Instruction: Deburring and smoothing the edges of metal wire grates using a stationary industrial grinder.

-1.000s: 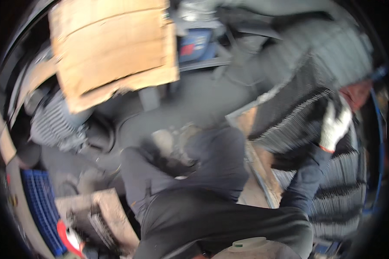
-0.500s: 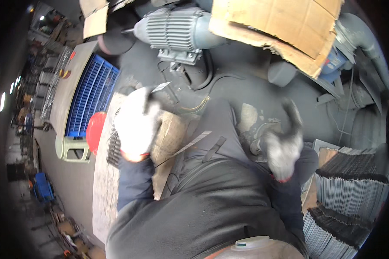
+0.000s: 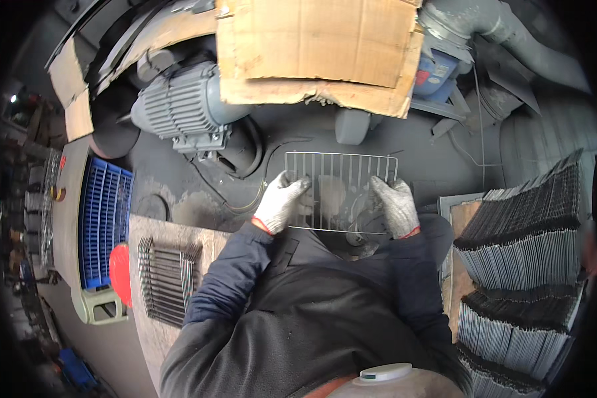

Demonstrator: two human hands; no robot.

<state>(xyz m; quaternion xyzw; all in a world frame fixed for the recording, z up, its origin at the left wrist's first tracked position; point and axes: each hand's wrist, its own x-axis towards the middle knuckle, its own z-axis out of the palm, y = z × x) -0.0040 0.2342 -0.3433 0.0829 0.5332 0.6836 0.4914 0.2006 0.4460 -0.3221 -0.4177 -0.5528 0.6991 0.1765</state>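
Note:
A thin wire rack (image 3: 341, 192) with parallel bars and a rectangular frame is held up in front of me, over my lap. My left hand (image 3: 278, 200), in a whitish knit glove with a red cuff edge, is closed on the rack's left side. On the opposite side, my gloved right hand (image 3: 397, 205) grips it with the thumb toward the bars. Left of my left forearm, a small pile of dark wire racks (image 3: 169, 282) lies on a worn board (image 3: 209, 239). To my right stand tightly packed rows of similar racks (image 3: 517, 255).
A grey motor (image 3: 179, 103) sits ahead on the left, beside a cardboard sheet (image 3: 318, 43) that juts toward me. Far left are a blue slatted crate (image 3: 106, 222) and a red round object (image 3: 120, 273). A thick grey duct (image 3: 511, 40) bends at the upper right.
My left hand has come from over the board at the left to my front. Both hands now hold the wire rack between them. The view has swung to the right, uncovering the left pile.

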